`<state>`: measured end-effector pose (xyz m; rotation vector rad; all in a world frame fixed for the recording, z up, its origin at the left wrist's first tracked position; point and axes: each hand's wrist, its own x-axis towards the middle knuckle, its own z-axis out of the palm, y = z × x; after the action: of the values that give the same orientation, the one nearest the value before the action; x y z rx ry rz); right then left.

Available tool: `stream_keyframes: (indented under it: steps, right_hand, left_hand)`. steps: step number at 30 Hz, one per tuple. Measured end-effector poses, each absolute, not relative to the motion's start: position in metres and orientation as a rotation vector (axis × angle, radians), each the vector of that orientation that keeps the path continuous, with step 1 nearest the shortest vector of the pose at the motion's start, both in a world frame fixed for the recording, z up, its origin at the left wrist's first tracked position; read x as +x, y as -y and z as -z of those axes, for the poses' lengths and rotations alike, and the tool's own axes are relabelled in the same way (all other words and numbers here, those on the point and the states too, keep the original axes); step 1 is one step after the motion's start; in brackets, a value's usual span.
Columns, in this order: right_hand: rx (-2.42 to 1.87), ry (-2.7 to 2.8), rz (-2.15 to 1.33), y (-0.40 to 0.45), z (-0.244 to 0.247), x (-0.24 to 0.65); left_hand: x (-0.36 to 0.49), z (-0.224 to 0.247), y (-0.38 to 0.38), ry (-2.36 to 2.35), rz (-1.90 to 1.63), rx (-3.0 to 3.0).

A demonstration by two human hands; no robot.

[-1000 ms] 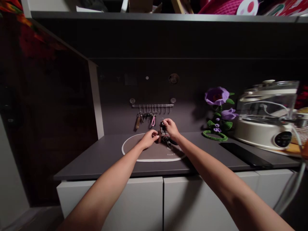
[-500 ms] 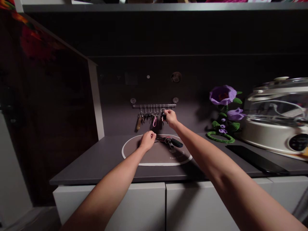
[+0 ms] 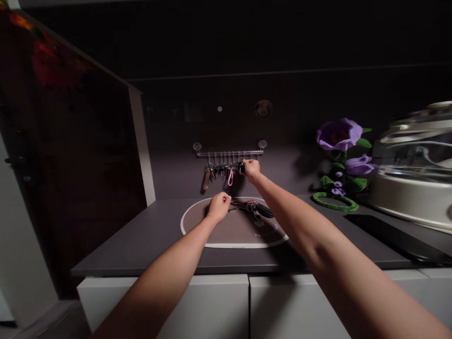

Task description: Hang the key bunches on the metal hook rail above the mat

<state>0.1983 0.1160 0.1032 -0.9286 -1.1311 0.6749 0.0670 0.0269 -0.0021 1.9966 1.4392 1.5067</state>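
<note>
A head-worn camera looks forward and down across the counter (image 3: 151,235).

The wall (image 3: 173,174) is faintly lit around the hook rail (image 3: 231,153), nearly black high above it. Below it, soft shadow crosses the cabinet door (image 3: 307,306); far right of it, the clear-sided appliance (image 3: 416,200) shows glare.

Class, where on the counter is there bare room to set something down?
Bare: counter left of the mat, plus a smaller patch between right forearm and black slab. Crowded: the mat's back, bearing keys; right end, with flowers and appliance.
</note>
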Motion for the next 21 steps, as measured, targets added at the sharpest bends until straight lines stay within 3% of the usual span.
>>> stream_keyframes:
  steps: [21]
  right_hand:
    - [-0.903,1.222,-0.708,-0.119,-0.079,0.21]
  left_hand:
    - [0.063,0.01,-0.036,-1.36,-1.5,1.95]
